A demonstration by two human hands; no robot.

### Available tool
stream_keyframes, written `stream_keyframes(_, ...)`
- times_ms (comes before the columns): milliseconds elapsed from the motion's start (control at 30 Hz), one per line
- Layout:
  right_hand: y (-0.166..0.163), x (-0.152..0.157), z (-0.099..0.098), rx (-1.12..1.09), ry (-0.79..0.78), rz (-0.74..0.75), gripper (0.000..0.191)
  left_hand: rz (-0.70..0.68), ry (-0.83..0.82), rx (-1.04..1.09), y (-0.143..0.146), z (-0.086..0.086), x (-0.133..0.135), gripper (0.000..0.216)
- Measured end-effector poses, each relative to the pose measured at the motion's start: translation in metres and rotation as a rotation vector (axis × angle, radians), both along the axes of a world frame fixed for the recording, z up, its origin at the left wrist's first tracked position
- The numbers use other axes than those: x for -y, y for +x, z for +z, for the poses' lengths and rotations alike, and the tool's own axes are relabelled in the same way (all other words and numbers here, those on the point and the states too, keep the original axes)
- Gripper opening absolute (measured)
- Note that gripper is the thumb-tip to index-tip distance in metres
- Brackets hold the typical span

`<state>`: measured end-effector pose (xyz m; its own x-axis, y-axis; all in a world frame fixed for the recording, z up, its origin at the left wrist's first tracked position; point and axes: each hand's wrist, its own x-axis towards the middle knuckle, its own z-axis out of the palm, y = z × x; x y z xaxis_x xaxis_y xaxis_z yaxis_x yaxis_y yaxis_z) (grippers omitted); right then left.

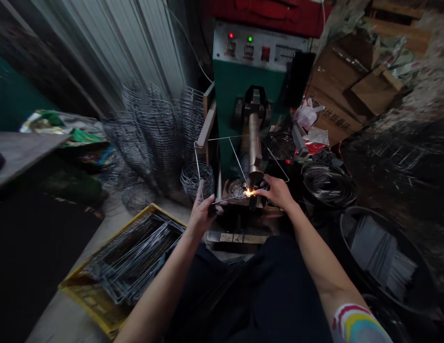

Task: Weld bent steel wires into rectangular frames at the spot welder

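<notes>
My left hand (204, 209) grips the near left corner of a bent metal wire frame (199, 169), its fingers closed around the wire. The frame reaches across the front of a green spot welder (227, 100), passing around its long round electrode arm (255, 143). Bright sparks (249, 192) fly where the wire meets the electrode tip. Just right of the sparks, my right hand (278, 191) pinches the frame's near side between thumb and fingers; the exact grip is partly hidden by glare and shadow.
Stacks of wire baskets (153, 128) stand at the left. A yellow crate (110, 324) of bent wire frames lies below them. On the right are a wire coil (327, 183), a black tub (350, 252) with grey rods, and cardboard boxes (336, 114). A phone (299, 78) hangs on the welder.
</notes>
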<state>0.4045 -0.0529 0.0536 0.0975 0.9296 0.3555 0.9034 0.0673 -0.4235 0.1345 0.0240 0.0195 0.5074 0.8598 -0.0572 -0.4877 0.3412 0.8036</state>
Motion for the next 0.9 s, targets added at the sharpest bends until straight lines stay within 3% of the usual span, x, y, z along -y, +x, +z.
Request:
stream_keyframes(100, 0.013, 0.006, -0.006, -0.046, 0.081, -0.076, 0.061, -0.015, 0.017, 0.002, 0.0, -0.003, -0.001, 0.098)
stream_keyframes(233, 0.039, 0.013, -0.013, -0.39, 0.197, -0.493, 0.058, -0.003, 0.01, 0.0, 0.002, 0.001, -0.003, 0.099)
stream_keyframes(300, 0.043, 0.019, -0.014, -0.537, 0.16, -0.54, 0.056, -0.007, -0.011, -0.002, -0.002, 0.005, 0.002, 0.1)
stream_keyframes(367, 0.035, 0.035, -0.015, -0.577, 0.131, -0.497, 0.06, -0.022, -0.025, -0.012, -0.016, 0.007, 0.019, 0.099)
stream_keyframes(467, 0.006, 0.095, -0.028, -0.753, 0.048, -0.406, 0.059, -0.056, -0.04, -0.047, -0.056, -0.005, 0.07, 0.096)
stream_keyframes(533, -0.019, 0.158, -0.045, -0.906, -0.036, -0.407, 0.056, -0.122, -0.11, -0.081, -0.088, -0.021, 0.112, 0.098)
stream_keyframes(633, -0.056, 0.261, -0.072, -0.929, -0.151, -0.51, 0.051, -0.174, -0.249, -0.054, -0.13, -0.039, 0.156, 0.101)
stream_keyframes(700, -0.074, 0.316, -0.079, -0.961, -0.171, -0.56, 0.05, -0.178, -0.318, -0.011, -0.147, -0.037, 0.158, 0.098)
stream_keyframes(767, -0.084, 0.35, -0.077, -0.966, -0.175, -0.589, 0.047, -0.194, -0.384, 0.035, -0.152, -0.025, 0.14, 0.086)
stream_keyframes(900, -0.077, 0.363, -0.051, -0.91, -0.121, -0.568, 0.039, -0.25, -0.345, 0.019, -0.143, 0.023, 0.09, 0.07)
